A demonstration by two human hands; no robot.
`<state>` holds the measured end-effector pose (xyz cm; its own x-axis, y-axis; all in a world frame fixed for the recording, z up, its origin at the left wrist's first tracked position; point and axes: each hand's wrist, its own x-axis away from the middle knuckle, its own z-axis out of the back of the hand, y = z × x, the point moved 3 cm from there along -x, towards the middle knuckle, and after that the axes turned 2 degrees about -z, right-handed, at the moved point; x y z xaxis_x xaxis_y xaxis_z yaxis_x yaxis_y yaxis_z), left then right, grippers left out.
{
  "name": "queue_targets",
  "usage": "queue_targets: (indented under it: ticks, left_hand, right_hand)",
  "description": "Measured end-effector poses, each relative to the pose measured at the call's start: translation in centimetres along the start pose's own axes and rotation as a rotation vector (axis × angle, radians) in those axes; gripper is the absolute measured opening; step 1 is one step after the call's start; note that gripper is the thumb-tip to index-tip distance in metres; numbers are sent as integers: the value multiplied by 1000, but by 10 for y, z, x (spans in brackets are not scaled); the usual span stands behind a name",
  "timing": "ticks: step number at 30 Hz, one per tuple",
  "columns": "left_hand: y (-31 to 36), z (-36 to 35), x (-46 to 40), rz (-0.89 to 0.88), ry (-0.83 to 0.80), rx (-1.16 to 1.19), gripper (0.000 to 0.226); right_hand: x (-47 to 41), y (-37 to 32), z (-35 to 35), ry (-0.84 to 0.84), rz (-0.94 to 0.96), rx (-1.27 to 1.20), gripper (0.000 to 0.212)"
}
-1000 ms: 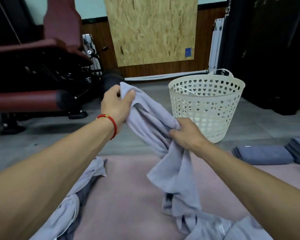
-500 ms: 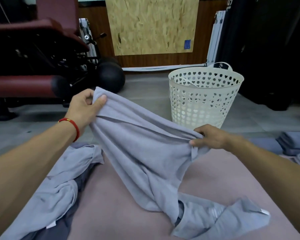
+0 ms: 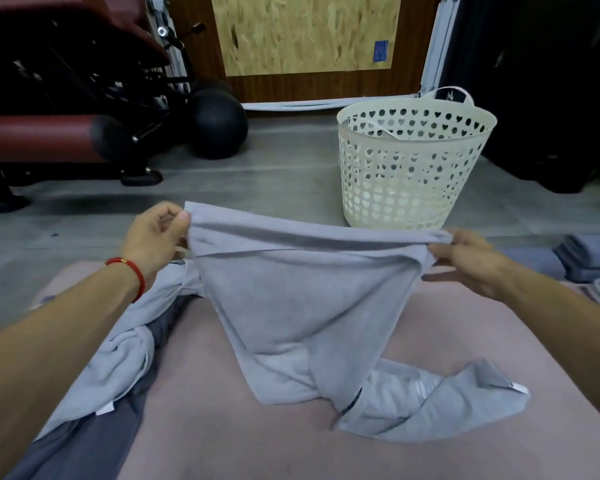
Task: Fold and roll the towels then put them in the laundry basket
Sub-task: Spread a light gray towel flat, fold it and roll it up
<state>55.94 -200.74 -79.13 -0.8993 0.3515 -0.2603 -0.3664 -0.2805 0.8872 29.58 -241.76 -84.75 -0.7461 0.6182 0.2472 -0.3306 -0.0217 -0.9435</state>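
With my left hand (image 3: pixel 155 237) and right hand (image 3: pixel 471 259) each pinching a top corner of the grey towel (image 3: pixel 302 306) above the pink mat (image 3: pixel 222 427), I should pull the edge taut and lay it flat before folding.

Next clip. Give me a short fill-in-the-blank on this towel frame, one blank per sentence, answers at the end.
1. Both hands hold the grey towel by its ____ edge.
2. The left hand has a ____ band at its wrist.
3. The basket has ____-shaped holes.
4. The towel's lower end rests on the ____ mat.

Answers: top; red; heart; pink
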Motion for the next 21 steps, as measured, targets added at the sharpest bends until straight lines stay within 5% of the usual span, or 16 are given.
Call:
queue_targets:
  ticks: [2,13,17,21]
  left_hand:
    - [-4,-10,3,-4,-53,-98,18]
    - [72,-187,-3,-112,-340,156,16]
    - [124,-320,13,-218,-553,138,24]
    - [158,-473,45,-270,-701,32,24]
  right_hand:
    - [4,-9,4,103,11,-168,14]
    - [121,56,150,319,-1,129,18]
    - [184,113,233,637,-70,-39,53]
    - [233,221,277,968,-257,60,29]
